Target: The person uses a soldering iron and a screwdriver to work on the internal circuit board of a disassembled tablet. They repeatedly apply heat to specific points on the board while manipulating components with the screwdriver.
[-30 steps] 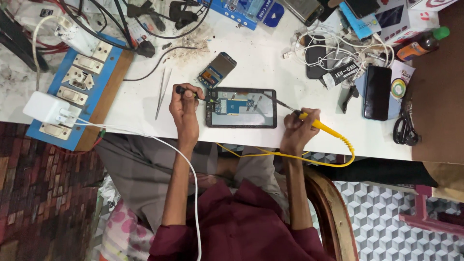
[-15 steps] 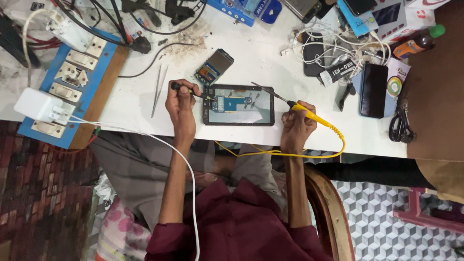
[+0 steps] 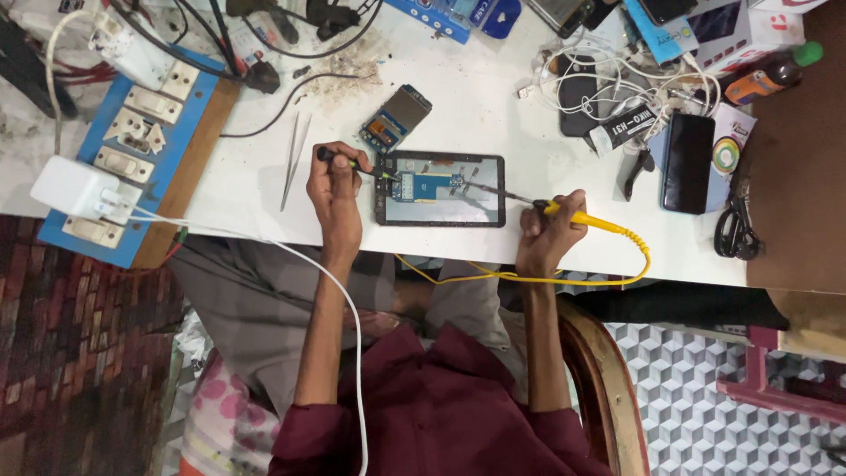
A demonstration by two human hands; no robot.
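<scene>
An opened phone [image 3: 440,189] lies back-side up on the white table [image 3: 493,123], its circuit board exposed. My left hand [image 3: 334,187] grips a small dark-handled tool [image 3: 348,161] whose tip touches the phone's left edge. My right hand [image 3: 550,231] holds a yellow-handled soldering iron [image 3: 577,215], its metal tip reaching onto the board near the phone's middle. The iron's yellow cord [image 3: 546,278] loops below the table edge.
Metal tweezers [image 3: 293,159] and a second small opened phone [image 3: 396,118] lie left of and behind the work. A blue switchboard [image 3: 132,132] with a white charger [image 3: 72,188] sits far left. Cables, a black phone [image 3: 688,162], scissors [image 3: 733,225] and boxes crowd the right.
The view has shifted slightly, so everything sits a little higher and more to the left in the picture. Both hands keep their tools on the phone, with no clear movement.
</scene>
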